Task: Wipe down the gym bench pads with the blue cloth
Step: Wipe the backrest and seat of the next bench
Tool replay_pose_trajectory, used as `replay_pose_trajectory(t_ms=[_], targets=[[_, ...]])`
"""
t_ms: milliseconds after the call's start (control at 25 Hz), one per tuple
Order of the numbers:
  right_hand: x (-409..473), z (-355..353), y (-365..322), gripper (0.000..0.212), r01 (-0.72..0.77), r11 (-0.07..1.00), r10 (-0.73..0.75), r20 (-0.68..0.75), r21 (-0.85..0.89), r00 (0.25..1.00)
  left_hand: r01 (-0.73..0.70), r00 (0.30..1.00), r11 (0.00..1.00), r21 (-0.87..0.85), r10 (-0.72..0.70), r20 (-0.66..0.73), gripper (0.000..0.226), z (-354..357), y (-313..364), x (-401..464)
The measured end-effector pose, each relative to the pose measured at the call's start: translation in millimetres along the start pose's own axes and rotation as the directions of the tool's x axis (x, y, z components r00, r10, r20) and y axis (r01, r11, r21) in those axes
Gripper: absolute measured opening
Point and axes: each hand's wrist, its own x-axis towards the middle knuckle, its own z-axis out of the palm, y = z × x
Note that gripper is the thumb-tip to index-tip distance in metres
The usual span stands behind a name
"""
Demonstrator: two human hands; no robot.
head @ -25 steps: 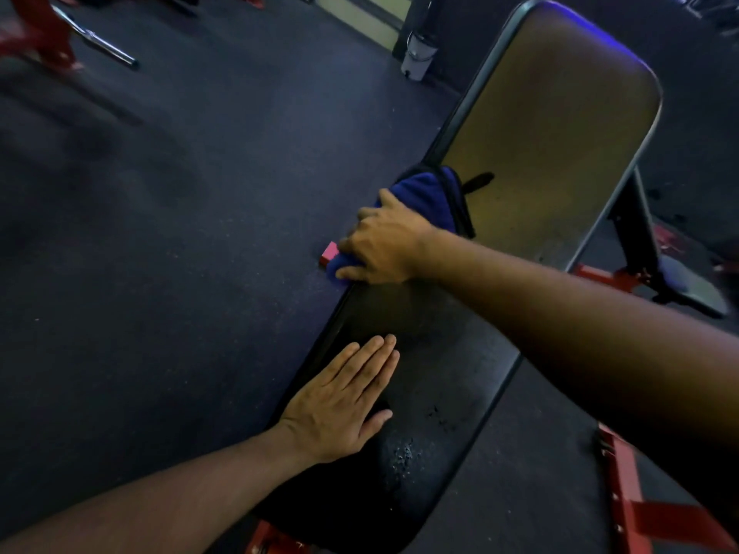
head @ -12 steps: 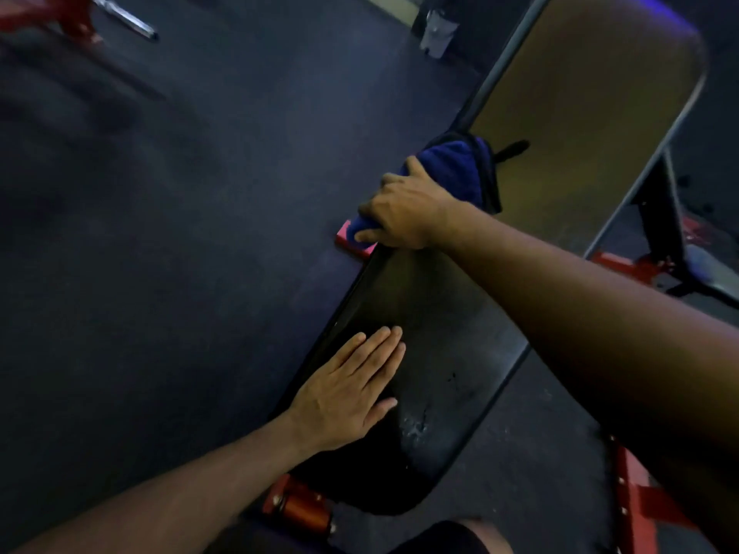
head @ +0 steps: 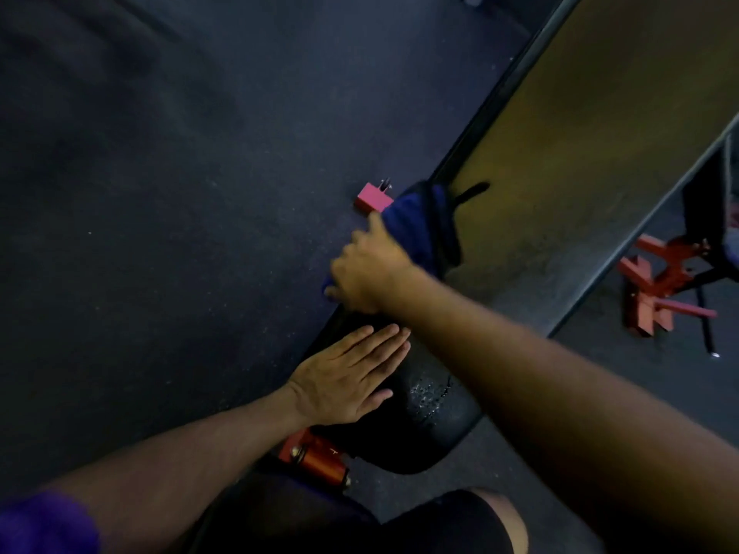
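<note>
Now right hand (head: 370, 269) fingers curled gripping blue cloth (head: 416, 225), left hand (head: 346, 375) flat, straight-fingered on seat pad (head: 432, 425)

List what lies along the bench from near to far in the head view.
Orange roller → seat pad with the left hand flat on it → right hand holding the blue cloth → back pad.

**Bench pads and what rests on them**

The dark seat pad (head: 432, 413) is seen toward 6 o'clock, the tilted back pad (head: 580, 161) toward 1 o'clock. A blue cloth (head: 412, 225) is bunched at their junction. A left hand (head: 348, 381) is laid flat on the seat pad beside scattered droplets (head: 430, 393).
</note>
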Motion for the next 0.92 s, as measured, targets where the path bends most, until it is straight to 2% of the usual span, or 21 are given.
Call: replay_pose_trajectory(t_ms=[80,160,240,400,480,560,720,840,920], targets=[[-1,4,-25,0.053,0.079,0.997,-0.079,-0.007,0.013,0.997,-0.009,0.999,1.000,-0.010,0.009,-0.047,0.066,0,-1,3],[-6,1,-13,0.055,0.135,0.990,-0.134,-0.038,0.037,0.990,-0.014,1.000,1.000,-0.012,0.014,-0.016,0.070,2,-1,1],[-6,-10,29,0.056,0.102,0.994,-0.100,-0.081,0.027,0.992,-0.017,1.000,1.000,-0.009,0.018,0.013,0.071,2,-1,-1],[-5,-24,114,0.057,-0.039,0.999,0.038,-0.081,-0.007,0.996,-0.008,1.000,1.000,0.007,0.008,0.019,0.072,1,0,-1],[-4,-15,104,0.053,-0.061,0.997,0.055,-0.134,-0.039,0.989,-0.005,1.000,1.000,0.001,0.005,0.012,0.072,2,0,-1],[-3,-5,66,0.052,-0.043,0.998,0.033,-0.171,-0.056,0.985,0.000,1.000,1.000,0.001,0.000,0.016,0.071,2,-1,-1],[-2,4,15,0.053,0.084,0.996,-0.086,-0.105,-0.022,0.991,0.003,1.000,1.000,-0.025,-0.002,0.029,0.070,1,0,0],[-7,2,25,0.056,0.135,0.990,-0.138,-0.128,-0.034,0.982,0.000,1.000,1.000,-0.007,0.000,0.021,0.071,2,0,-2],[-5,-8,61,0.057,0.056,0.998,-0.061,-0.170,-0.035,0.984,-0.001,1.000,1.000,0.009,0.001,0.011,0.072,3,0,-2]])
